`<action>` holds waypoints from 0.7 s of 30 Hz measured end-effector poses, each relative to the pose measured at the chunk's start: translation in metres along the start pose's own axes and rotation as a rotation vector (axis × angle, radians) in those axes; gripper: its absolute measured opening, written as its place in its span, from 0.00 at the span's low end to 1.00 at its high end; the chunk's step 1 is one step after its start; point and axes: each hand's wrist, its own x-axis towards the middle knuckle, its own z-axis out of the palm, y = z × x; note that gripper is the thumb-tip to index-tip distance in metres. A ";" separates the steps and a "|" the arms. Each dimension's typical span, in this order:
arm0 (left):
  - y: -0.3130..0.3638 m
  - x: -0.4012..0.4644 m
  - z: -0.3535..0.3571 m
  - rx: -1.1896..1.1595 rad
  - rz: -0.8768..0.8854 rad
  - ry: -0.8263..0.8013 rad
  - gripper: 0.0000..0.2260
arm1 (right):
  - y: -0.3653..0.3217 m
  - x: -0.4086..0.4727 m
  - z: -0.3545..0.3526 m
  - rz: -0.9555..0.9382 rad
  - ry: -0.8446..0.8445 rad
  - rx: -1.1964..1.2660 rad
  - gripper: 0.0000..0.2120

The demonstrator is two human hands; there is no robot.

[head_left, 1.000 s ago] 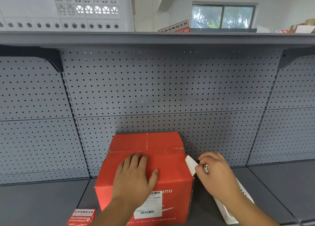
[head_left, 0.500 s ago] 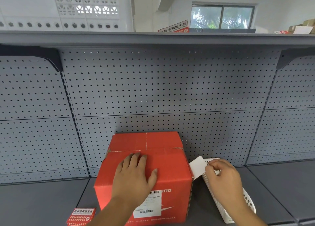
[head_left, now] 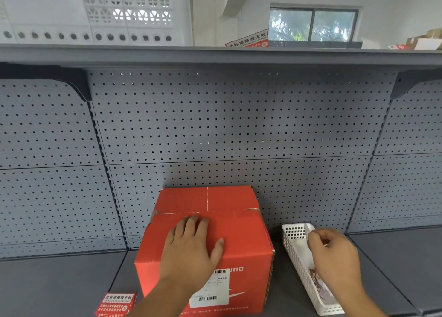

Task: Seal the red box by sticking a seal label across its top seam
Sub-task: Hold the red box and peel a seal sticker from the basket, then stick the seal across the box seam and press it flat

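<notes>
The red box (head_left: 241,235) stands on the grey shelf against the pegboard, its top seam (head_left: 207,198) running front to back. My left hand (head_left: 191,247) lies flat on the box's near upper face, fingers spread, thumb out to the right. My right hand (head_left: 334,252) hovers over a white basket (head_left: 293,233) to the right of the box. Its fingertips pinch a thin white sheet of paper (head_left: 306,228), seen edge-on above the basket's far end. A stack of red seal labels (head_left: 116,303) lies on the shelf at the box's front left corner.
The pegboard back wall (head_left: 239,130) rises directly behind the box. An upper shelf (head_left: 215,55) overhangs and carries another red label (head_left: 248,40) and cardboard boxes (head_left: 428,41) at the far right. The basket holds some scraps (head_left: 315,277).
My right hand has moved right and away from the box, carrying the white sheet over the basket; the sheet has turned edge-on. My left hand and the box stay still.
</notes>
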 end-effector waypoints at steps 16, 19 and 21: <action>0.010 0.027 -0.042 -0.685 0.012 -0.021 0.05 | -0.111 -0.009 0.058 -0.604 -0.050 -0.055 0.05; 0.013 0.035 -0.056 -0.917 -0.086 -0.047 0.04 | -0.125 -0.016 0.072 -0.726 -0.070 -0.071 0.07; 0.012 0.041 -0.063 -1.019 -0.177 -0.087 0.09 | -0.131 -0.020 0.079 -0.811 -0.087 -0.105 0.08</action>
